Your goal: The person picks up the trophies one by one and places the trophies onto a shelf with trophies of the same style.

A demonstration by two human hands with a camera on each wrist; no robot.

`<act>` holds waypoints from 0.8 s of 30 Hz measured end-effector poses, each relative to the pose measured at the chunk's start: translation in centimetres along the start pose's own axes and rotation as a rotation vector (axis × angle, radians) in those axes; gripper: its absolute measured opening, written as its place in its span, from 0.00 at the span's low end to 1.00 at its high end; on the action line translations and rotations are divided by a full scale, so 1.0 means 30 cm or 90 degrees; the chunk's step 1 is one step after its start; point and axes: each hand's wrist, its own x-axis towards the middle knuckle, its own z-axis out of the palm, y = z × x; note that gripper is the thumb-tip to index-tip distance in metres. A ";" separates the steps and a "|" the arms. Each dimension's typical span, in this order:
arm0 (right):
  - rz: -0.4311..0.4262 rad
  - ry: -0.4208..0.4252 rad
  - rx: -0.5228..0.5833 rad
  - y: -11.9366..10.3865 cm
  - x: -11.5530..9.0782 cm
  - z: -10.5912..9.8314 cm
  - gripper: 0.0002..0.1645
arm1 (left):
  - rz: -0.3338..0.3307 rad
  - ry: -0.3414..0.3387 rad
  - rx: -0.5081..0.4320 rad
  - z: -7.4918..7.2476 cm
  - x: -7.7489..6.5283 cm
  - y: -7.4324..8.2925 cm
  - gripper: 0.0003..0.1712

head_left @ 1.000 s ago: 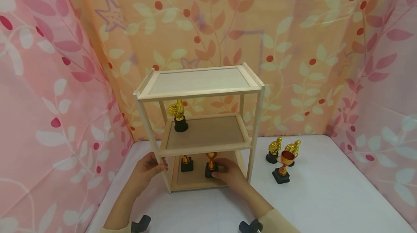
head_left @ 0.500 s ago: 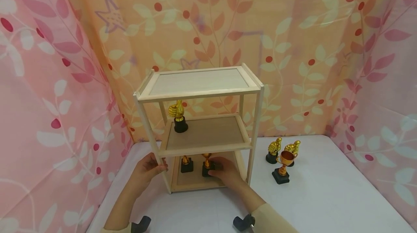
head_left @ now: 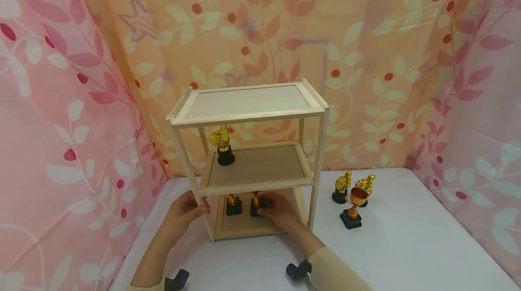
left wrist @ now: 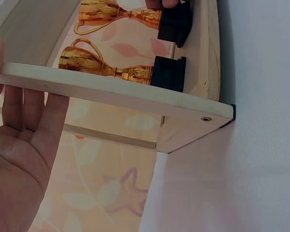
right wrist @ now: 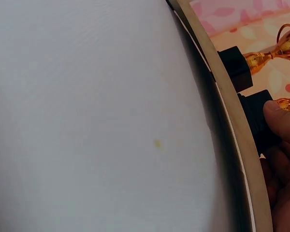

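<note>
A pale wooden three-tier shelf (head_left: 252, 188) stands on the white-covered table. My left hand (head_left: 181, 216) grips its front left post (left wrist: 101, 89), thumb on one side and fingers on the other. On the bottom tier, my right hand (head_left: 281, 213) holds a gold trophy cup by its black base (right wrist: 257, 118), thumb against the base. Left of it, a small gap away, stands another gold trophy cup (left wrist: 130, 72) on a black base (head_left: 234, 206). The middle tier hides both cups' tops in the head view. A golden thumbs-up trophy (head_left: 223, 146) is at the middle tier's left.
Right of the shelf on the table stand two golden thumbs-up trophies, one at the left (head_left: 342, 187) and one (head_left: 366, 184) partly behind a gold trophy cup (head_left: 354, 209). Floral curtains (head_left: 260, 24) enclose the table at the back and both sides.
My right hand has slid the trophy cup leftward along the bottom tier, closer to the other cup. My left hand has stayed on the post.
</note>
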 end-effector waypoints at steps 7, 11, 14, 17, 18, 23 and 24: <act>0.004 0.008 -0.022 -0.009 0.013 0.008 0.30 | 0.004 -0.003 -0.008 0.003 0.002 0.005 0.15; 0.016 0.008 -0.031 -0.013 0.014 0.011 0.30 | 0.005 -0.003 -0.010 0.004 0.003 0.006 0.15; 0.025 0.003 -0.036 -0.017 0.016 0.011 0.30 | 0.001 0.002 -0.007 0.005 0.002 0.008 0.15; 0.020 -0.003 -0.033 -0.022 0.017 0.008 0.30 | -0.007 0.006 -0.004 0.006 0.002 0.011 0.16; 0.017 -0.003 -0.031 -0.023 0.016 0.006 0.30 | -0.010 0.007 -0.001 0.005 0.002 0.012 0.16; 0.008 -0.005 -0.019 -0.023 0.015 0.005 0.30 | -0.016 0.010 0.001 0.004 0.001 0.014 0.16; 0.011 -0.005 -0.016 -0.021 0.016 0.006 0.30 | -0.015 0.009 0.000 0.004 0.000 0.013 0.15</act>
